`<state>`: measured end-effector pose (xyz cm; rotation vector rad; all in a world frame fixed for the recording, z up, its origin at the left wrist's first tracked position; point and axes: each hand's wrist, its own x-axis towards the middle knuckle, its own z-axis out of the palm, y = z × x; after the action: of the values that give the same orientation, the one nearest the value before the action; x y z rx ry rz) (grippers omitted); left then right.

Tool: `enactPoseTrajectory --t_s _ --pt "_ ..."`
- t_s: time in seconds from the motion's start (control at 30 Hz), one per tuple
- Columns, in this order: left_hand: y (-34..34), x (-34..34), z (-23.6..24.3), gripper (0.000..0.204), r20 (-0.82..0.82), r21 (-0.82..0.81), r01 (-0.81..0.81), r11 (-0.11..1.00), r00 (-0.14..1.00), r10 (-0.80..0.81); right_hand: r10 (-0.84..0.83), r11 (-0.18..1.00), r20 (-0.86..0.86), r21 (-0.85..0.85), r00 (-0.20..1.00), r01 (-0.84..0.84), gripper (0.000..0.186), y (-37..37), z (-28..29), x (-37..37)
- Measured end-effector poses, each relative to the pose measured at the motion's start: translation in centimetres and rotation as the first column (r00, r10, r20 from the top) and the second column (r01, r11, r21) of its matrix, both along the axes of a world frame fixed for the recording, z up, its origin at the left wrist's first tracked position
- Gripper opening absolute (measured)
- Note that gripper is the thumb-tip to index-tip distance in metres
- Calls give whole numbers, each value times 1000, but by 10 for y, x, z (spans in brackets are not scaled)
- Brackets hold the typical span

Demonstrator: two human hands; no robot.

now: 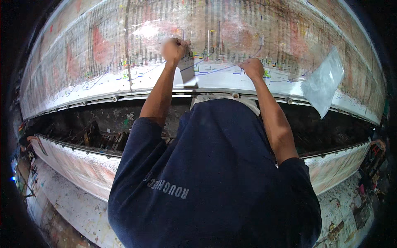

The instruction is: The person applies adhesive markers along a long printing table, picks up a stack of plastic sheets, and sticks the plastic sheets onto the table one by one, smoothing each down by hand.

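My left hand [175, 49] is raised over the stained surface of a long table [231, 84], its fingers curled in. A blurred pale patch covers part of that hand, and whatever it grips is hidden. Farther right and a little nearer, my right hand [253, 68] is closed, with thumb and forefinger pinched together and pointing left. Anything between those fingertips is too small to make out. Around both hands the tabletop carries blue lines, small green and yellow marks and reddish stains. A shadow falls on the white border below my left hand.
A clear plastic sheet or bag [324, 82] lies to the right, overhanging the near edge. Along that edge runs a metal rail [144, 96] with small round fittings. Behind me stands a second stained table [89, 167], with a dark gap and clutter between.
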<state>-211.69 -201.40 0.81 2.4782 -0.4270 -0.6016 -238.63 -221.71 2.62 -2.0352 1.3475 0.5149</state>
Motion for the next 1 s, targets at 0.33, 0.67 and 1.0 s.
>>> enactPoseTrajectory --t_s 0.33,0.67,1.0 --pt "3 -5 -11 31 94 -173 13 985 996 4 7 998 66 -62 998 -3 32 1 -2 0" --pt "-4 -15 0 28 179 -112 88 990 981 -67 104 952 -24 -287 994 -106 40 23 23 15" --pt "-101 -82 -12 56 466 -11 663 749 666 -583 544 828 256 -320 799 -461 79 61 20 27"
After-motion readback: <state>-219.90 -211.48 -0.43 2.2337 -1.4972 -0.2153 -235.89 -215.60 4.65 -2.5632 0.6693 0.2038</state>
